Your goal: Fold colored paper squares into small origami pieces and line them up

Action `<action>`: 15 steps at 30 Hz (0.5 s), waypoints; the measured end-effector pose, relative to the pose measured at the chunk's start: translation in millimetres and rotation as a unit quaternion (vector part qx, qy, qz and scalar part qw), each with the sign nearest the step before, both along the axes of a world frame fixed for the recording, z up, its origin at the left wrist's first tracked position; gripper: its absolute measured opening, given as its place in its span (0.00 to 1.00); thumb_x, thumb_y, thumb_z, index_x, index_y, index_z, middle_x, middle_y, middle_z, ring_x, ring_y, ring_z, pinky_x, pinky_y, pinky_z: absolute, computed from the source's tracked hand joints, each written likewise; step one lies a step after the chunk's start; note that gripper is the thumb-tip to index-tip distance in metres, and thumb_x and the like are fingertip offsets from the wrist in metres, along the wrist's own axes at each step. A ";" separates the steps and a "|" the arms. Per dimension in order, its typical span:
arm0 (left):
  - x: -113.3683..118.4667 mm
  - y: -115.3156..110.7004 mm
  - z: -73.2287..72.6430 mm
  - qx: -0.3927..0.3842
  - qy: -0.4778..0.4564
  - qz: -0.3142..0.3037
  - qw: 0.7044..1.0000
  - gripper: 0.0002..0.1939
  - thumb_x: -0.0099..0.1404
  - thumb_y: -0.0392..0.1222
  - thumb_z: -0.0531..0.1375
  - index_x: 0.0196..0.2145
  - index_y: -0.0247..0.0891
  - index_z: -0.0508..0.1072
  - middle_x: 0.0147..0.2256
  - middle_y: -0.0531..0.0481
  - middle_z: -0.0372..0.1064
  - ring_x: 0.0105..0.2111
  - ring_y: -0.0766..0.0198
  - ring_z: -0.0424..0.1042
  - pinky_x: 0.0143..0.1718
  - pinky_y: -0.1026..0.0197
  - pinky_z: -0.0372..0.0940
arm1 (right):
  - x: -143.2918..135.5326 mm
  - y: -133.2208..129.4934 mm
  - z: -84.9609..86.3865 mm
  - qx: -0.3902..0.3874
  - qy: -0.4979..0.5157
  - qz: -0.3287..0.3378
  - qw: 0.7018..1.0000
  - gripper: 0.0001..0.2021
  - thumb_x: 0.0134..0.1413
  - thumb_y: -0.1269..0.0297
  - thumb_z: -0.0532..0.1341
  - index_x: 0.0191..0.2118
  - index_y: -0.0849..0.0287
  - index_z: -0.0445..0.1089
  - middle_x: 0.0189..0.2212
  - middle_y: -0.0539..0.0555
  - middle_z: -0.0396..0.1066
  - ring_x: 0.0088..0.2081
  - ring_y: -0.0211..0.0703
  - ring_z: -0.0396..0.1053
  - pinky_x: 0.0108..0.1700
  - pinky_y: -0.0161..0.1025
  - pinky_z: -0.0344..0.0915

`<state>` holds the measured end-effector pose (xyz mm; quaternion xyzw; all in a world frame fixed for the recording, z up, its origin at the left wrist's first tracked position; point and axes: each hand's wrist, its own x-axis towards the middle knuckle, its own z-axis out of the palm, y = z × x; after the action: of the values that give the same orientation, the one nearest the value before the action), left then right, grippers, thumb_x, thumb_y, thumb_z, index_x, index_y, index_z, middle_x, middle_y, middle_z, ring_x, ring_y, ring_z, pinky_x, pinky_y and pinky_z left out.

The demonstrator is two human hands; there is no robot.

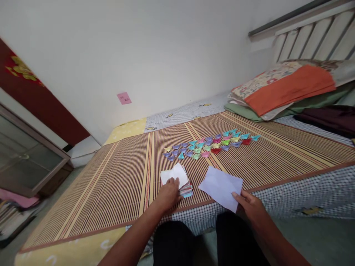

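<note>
A square sheet of pale lilac paper (220, 186) is pinched at its right-hand corner between the thumb and fingers of my right hand (248, 202). It is held out over the mat's front edge. To the left, my left hand (169, 194) has its bent fingers on a stack of coloured paper sheets (185, 190), gripping its near edge. The top sheet of the stack is white and its far corner sticks up. Beyond both hands, small folded paper pieces (205, 147) in several colours lie in rows.
A striped woven mat (116, 184) covers the bed. Folded bedding with an orange band (294, 88) is piled at the right, below a white radiator (318, 38). A pink note (124, 98) is on the wall. A glass-fronted cabinet (26, 157) stands at the left.
</note>
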<state>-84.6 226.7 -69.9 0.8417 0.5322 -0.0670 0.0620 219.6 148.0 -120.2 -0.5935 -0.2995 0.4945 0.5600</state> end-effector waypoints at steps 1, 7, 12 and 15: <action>-0.4 0.6 -0.2 0.001 0.002 -0.005 1.000 0.38 0.65 0.45 0.65 0.67 0.34 0.56 0.57 0.33 0.66 0.55 0.45 0.69 0.53 0.49 0.66 | 0.2 -0.5 1.4 -0.001 -0.002 0.000 1.000 0.16 0.38 0.55 0.70 0.34 0.61 0.80 0.24 0.55 0.80 0.28 0.55 0.78 0.31 0.44 0.74; -5.5 4.5 1.1 0.007 0.012 -0.035 0.999 0.37 0.65 0.47 0.64 0.67 0.35 0.56 0.57 0.33 0.65 0.58 0.43 0.66 0.56 0.47 0.64 | 0.6 -4.4 6.1 -0.004 -0.011 0.001 1.000 0.16 0.40 0.56 0.70 0.35 0.62 0.81 0.25 0.57 0.80 0.29 0.55 0.79 0.31 0.44 0.74; -7.2 5.0 2.2 0.008 0.021 -0.047 0.999 0.37 0.65 0.43 0.63 0.67 0.33 0.56 0.58 0.32 0.65 0.57 0.43 0.65 0.56 0.46 0.64 | 0.5 -4.6 5.6 -0.010 -0.017 0.000 1.000 0.17 0.40 0.56 0.69 0.36 0.62 0.81 0.25 0.56 0.81 0.29 0.55 0.78 0.30 0.43 0.73; -5.2 4.9 -0.1 0.009 0.024 -0.046 0.999 0.40 0.62 0.39 0.64 0.68 0.30 0.55 0.57 0.31 0.65 0.57 0.42 0.65 0.56 0.44 0.65 | 2.6 -2.9 5.4 -0.013 -0.016 0.000 1.000 0.17 0.38 0.56 0.70 0.34 0.62 0.81 0.25 0.57 0.80 0.29 0.55 0.78 0.29 0.42 0.72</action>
<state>-89.8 231.5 -70.1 0.8640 0.4947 -0.0853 0.0382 222.2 145.1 -114.7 -0.6090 -0.3019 0.4885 0.5471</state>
